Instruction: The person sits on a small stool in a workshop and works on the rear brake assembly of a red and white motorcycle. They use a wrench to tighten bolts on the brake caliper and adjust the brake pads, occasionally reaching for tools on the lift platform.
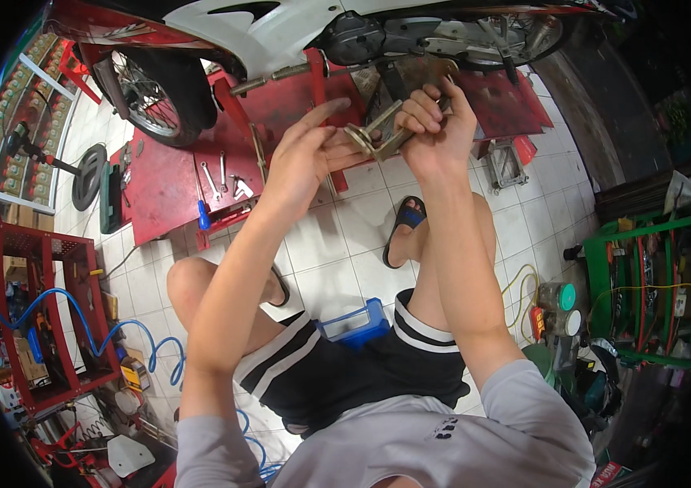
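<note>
My right hand is wrapped round a dull brass-coloured metal bracket with angled arms, held up before the motorcycle's underside. My left hand is at the bracket's left end, its index finger stretched out and the lower fingers against the metal; their tips are partly hidden. Behind both hands stands a white and red motorcycle above a red lift platform. Its engine is just beyond my right hand.
On the platform's left part lie a blue-handled screwdriver and wrenches. A blue plastic stool stands between my legs. A red rack with a coiled blue hose is at left, a green rack at right.
</note>
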Demonstrator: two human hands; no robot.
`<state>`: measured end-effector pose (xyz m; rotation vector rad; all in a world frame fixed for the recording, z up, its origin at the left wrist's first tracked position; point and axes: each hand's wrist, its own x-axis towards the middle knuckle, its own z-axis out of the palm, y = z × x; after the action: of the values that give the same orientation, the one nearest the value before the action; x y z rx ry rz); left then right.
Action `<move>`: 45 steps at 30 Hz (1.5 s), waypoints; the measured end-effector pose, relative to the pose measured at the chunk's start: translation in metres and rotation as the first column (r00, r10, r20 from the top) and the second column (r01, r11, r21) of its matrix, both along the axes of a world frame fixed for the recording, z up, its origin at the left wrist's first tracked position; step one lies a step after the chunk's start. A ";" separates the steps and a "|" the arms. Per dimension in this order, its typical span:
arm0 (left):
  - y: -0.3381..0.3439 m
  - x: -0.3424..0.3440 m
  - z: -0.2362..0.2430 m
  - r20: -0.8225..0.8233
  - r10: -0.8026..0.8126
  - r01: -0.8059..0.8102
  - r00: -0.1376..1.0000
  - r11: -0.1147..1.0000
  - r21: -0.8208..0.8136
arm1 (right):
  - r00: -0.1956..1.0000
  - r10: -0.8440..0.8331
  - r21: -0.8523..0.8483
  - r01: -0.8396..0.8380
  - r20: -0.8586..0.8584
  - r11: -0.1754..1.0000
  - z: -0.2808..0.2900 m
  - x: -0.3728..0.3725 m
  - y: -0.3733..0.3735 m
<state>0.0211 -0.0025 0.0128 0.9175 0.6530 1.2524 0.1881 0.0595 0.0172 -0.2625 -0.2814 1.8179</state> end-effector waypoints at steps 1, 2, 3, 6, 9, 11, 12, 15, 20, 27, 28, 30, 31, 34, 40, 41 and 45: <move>0.000 0.000 -0.001 0.031 -0.013 0.012 0.999 1.000 0.004 | 1.000 -0.010 -0.010 0.010 0.005 1.000 0.000 0.000 0.000; -0.001 0.002 0.000 -0.016 0.006 -0.006 1.000 1.000 0.025 | 1.000 -0.010 -0.006 0.010 0.000 1.000 -0.001 0.000 0.000; -0.002 0.004 0.002 -0.063 0.026 -0.023 0.998 0.999 0.048 | 1.000 -0.010 -0.003 0.010 -0.005 1.000 -0.001 0.001 0.001; -0.002 0.002 -0.004 -0.051 0.042 -0.041 0.998 0.999 0.014 | 1.000 0.010 -0.012 -0.011 -0.024 1.000 -0.001 0.002 0.000; 0.000 0.001 -0.002 0.005 0.007 -0.007 1.000 1.000 0.007 | 1.000 -0.006 -0.022 0.006 -0.011 1.000 0.001 0.002 0.000; 0.000 0.003 0.001 -0.014 0.001 0.000 1.000 1.000 0.025 | 1.000 -0.017 -0.027 0.017 -0.011 0.999 0.002 0.003 0.000; -0.001 0.004 0.003 -0.046 0.011 -0.010 0.999 0.999 0.033 | 1.000 -0.015 -0.030 0.015 -0.021 0.999 0.002 0.003 0.000; 0.000 0.002 -0.004 -0.010 0.000 0.000 1.000 1.000 0.017 | 1.000 0.008 -0.018 -0.008 -0.013 1.000 0.001 0.004 0.000; 0.001 0.002 -0.002 -0.113 0.001 0.005 0.994 0.999 0.046 | 0.999 -0.025 0.010 0.024 0.036 1.000 0.001 0.003 0.000; -0.001 0.006 0.001 -0.093 0.002 0.004 0.996 0.998 0.067 | 0.999 -0.032 0.034 0.030 0.039 0.999 0.001 0.004 0.000; -0.002 0.007 0.002 -0.149 0.026 -0.011 0.989 0.995 0.100 | 0.999 -0.040 0.019 0.039 0.031 0.999 0.001 0.005 0.001; -0.001 0.007 0.000 -0.092 0.014 -0.012 0.996 0.999 0.032 | 1.000 0.014 0.040 -0.014 -0.006 0.999 -0.002 0.009 0.004; -0.001 0.007 -0.001 -0.062 0.010 -0.010 0.998 1.000 -0.003 | 0.999 0.041 0.052 -0.040 -0.024 0.998 -0.003 0.011 0.005; 0.002 -0.002 -0.003 0.065 -0.089 0.086 0.994 0.995 0.043 | 1.000 0.006 0.035 -0.006 0.002 0.999 0.002 0.006 0.001; -0.001 -0.001 -0.011 -0.041 -0.014 0.014 0.999 1.000 -0.005 | 1.000 0.014 0.016 -0.014 -0.027 1.000 0.001 0.008 0.001; 0.001 -0.001 -0.008 0.001 -0.043 0.043 0.999 0.999 -0.002 | 1.000 0.004 0.024 -0.004 -0.009 1.000 0.001 0.009 0.002; -0.001 0.003 -0.009 -0.112 -0.020 0.030 0.993 0.996 0.089 | 0.999 -0.029 0.020 0.028 0.020 0.999 0.001 0.009 0.003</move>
<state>0.0241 -0.0033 0.0036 1.0737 0.6745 1.2231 0.1975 0.0622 0.0178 -0.2702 -0.3087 1.7841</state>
